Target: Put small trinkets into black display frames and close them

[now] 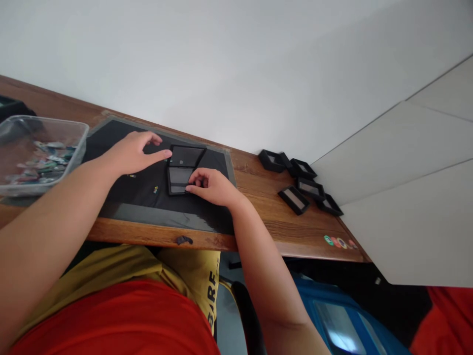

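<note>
A black hinged case (186, 156) lies opened flat on a black mat (136, 197), showing two grey panels. My left hand (138, 152) is at the case's upper left corner, thumb stretched toward its edge and fingers apart, holding nothing. At the lower right of the case is my right hand (207, 186), its fingers curled and thumb at the edge; what lies between them, if anything, is too small to make out. Two tiny yellowish pieces, one at the mat's middle (155, 189) and another (131, 175) farther left, rest near the case.
A clear plastic tub (79, 143) of small coloured pieces stands at the left. Several black boxes (293, 198) sit on the wooden table (254, 172) at the right, near a white panel. Round stickers (342, 242) mark the table's front right edge.
</note>
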The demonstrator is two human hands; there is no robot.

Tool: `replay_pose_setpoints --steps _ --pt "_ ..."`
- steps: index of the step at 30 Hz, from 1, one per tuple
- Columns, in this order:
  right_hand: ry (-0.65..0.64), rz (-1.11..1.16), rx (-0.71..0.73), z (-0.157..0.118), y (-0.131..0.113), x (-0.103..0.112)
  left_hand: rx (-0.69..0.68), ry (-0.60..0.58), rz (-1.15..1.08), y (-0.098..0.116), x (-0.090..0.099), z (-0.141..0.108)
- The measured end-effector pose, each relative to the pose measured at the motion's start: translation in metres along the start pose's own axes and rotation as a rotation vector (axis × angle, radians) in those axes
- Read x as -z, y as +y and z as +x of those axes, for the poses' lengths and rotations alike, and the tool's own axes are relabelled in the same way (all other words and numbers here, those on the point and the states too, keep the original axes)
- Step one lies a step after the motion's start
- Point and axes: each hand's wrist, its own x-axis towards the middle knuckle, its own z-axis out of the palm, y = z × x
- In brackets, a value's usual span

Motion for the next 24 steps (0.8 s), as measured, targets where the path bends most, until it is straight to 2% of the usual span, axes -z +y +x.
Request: replay_pose_setpoints --steps 3,6,12,16,19,24 --pt "-0.037 0.013 -0.005 -0.002 -0.002 0.004 -0.02 -0.114 0.002 -0.017 0.003 0.002" --pt "-0.082 0.025 -0.03 -0.004 -0.004 0.009 -0.026 -0.178 -0.031 -0.026 0.004 0.001" --pt "-0.034 -0.046 -0.031 -0.007 -0.005 0.011 -0.138 -0.229 0.192 -0.019 -0.003 0.0" --pt "-0.011 -0.094 -0.079 -0.007 -0.007 0.011 -0.089 -0.215 0.323 -0.005 -0.013 -0.003" --pt "-0.006 -0.101 -0.087 -0.006 -0.007 0.012 -0.111 -0.189 0.349 0.003 -0.02 -0.006" --pt "-0.013 -0.085 -0.063 -0.005 -0.003 0.012 -0.15 -0.068 0.317 0.004 -0.029 -0.009"
